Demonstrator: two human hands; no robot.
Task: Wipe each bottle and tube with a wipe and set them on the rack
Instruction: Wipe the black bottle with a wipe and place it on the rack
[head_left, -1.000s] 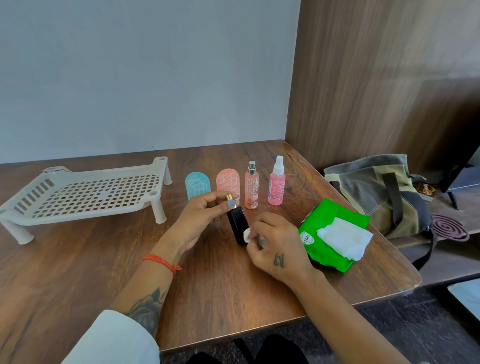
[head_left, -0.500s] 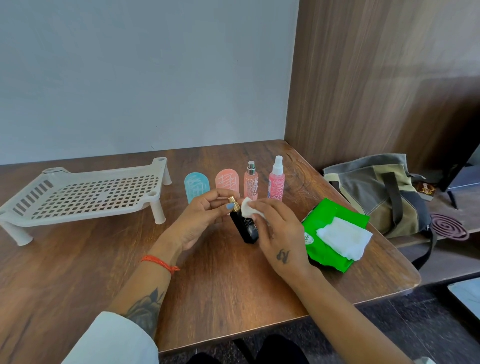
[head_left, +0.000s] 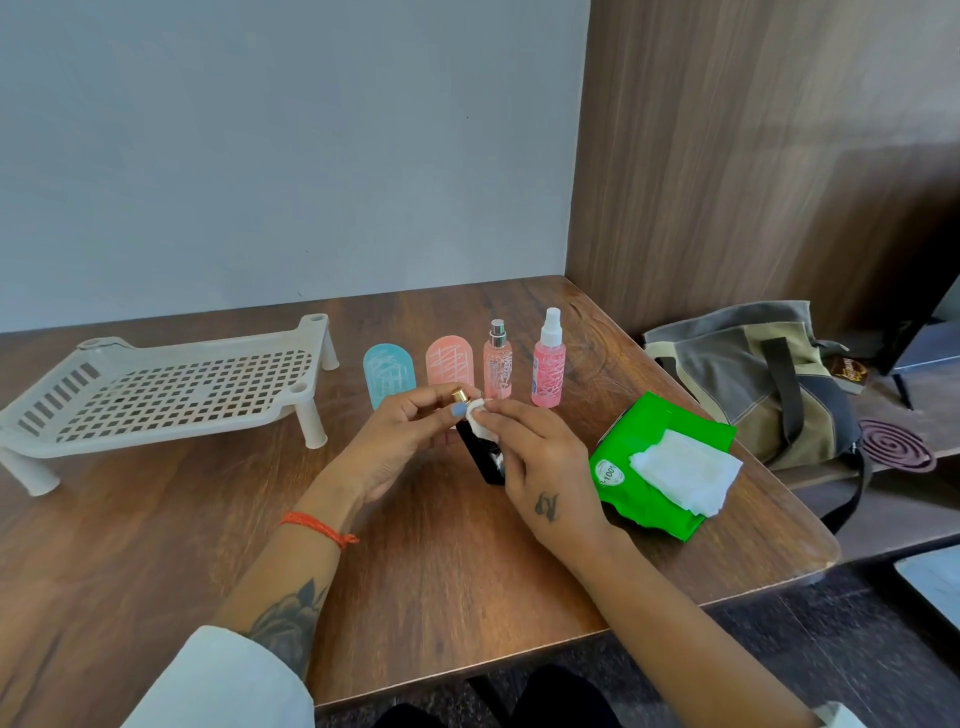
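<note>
Our left hand (head_left: 400, 441) pinches the black bottle (head_left: 482, 451) by its gold top above the table (head_left: 415, 545). Our right hand (head_left: 540, 467) rubs it with a wipe (head_left: 477, 417). Rubbing hard could make it slip out.

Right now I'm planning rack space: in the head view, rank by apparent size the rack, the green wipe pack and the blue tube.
1. White rack, largest.
2. Green wipe pack.
3. Blue tube, smallest, though it stands farther from the camera than the pack.

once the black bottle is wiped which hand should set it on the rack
Probably the left hand. It already holds the black bottle by its gold cap, and the white rack stands on its side of the table. The right hand pinches the wipe.
</note>
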